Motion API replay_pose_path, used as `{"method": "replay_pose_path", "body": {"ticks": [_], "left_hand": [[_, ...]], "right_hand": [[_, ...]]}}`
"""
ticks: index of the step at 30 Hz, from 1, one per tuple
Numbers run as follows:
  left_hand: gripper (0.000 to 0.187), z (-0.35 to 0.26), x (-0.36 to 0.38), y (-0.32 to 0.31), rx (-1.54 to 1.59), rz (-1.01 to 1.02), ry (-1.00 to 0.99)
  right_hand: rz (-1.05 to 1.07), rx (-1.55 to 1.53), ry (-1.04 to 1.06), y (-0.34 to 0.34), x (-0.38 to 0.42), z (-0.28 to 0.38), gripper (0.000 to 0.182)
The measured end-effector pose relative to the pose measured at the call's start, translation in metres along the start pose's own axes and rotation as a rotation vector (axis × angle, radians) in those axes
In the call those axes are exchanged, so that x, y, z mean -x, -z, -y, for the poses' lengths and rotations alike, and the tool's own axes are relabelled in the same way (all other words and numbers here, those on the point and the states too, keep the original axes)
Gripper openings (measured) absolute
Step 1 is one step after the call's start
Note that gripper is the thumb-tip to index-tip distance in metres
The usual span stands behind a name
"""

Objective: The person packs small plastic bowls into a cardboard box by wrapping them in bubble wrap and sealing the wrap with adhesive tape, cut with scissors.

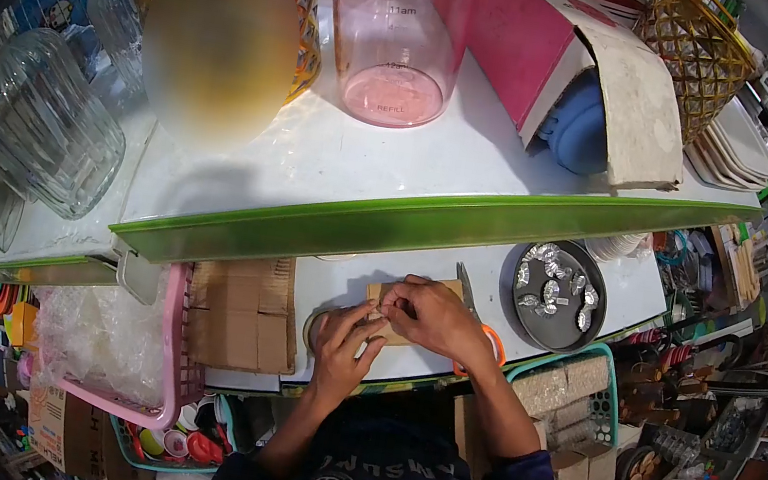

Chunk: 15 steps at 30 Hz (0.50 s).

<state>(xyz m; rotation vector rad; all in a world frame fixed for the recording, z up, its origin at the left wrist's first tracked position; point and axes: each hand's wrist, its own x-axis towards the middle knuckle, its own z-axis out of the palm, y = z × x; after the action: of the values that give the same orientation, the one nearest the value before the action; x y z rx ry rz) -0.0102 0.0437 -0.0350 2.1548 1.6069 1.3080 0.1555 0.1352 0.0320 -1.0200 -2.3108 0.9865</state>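
A small flat piece of brown cardboard (391, 312) lies on the white bench (339, 283), pinned there so both hands can work its near edge: the right hand (432, 314) pinches it from above, and the left hand (348, 341) closes its fingertips on the same spot. Orange-handled scissors (480, 327) lie just beside the right hand, within easy reach, and a dark round tray (510, 302) of foil-wrapped pieces (553, 291) sits a little further right.

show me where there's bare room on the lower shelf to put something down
Bare white strip between the right hand and the round tray, partly taken by scissors. Crowded at the hands, where the left hand meets a cardboard piece, and left, at the cardboard stack.
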Motion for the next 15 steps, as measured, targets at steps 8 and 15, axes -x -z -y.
{"method": "replay_pose_path", "body": {"ticks": [8, 15], "left_hand": [[0.023, -0.0002, -0.0029, 0.001, 0.029, -0.005, -0.003], [0.021, 0.0004, -0.0013, -0.0006, 0.032, 0.006, 0.022]], "right_hand": [[-0.101, -0.078, -0.065, -0.0041, 0.0016, -0.0001, 0.011], [-0.166, -0.183, -0.112, -0.0082, 0.0046, -0.0013, 0.013]]}}
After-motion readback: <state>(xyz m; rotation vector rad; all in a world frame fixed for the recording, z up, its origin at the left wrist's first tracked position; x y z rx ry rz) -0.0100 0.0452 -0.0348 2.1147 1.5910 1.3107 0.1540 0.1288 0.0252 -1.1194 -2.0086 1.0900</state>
